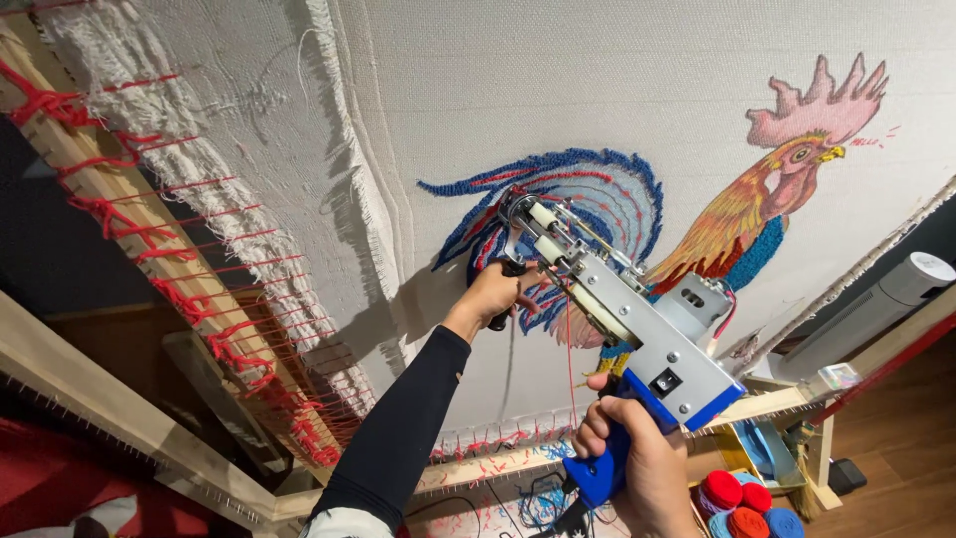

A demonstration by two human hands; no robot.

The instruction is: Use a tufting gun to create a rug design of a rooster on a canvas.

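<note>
White backing cloth (558, 90) is stretched over a wooden frame (149, 249) and fills most of the view. Red yarn lacing (214, 329) ties the cloth's frayed left edge to the frame's left rail. A tufted rooster design (697, 199) occupies the right half of the cloth: pink comb near the upper right corner, orange neck below it, and a blue and red tail fanning toward the cloth's centre.

A tufting gun (622, 319) is held against the cloth at the tail section. Its grey metal body runs diagonally from the needle end, which meets the blue tail loops, down to a blue pistol handle (607, 463) near the frame's lower rail. A red yarn strand (570, 349) hangs beneath the body.

Left hand (495, 292): grip clenched around the black front handle (506, 289) just beside the needle end. The arm wears a black sleeve (398, 438).

Right hand (642, 468): grip clenched around the blue pistol handle, fingers wrapped over its front.

Below the frame's lower rail, near the lower right corner, sit several yarn cones (747, 503) in red and blue. A white cylindrical appliance (876, 299) stands beyond the frame's right edge, on a wooden floor (906, 438).
</note>
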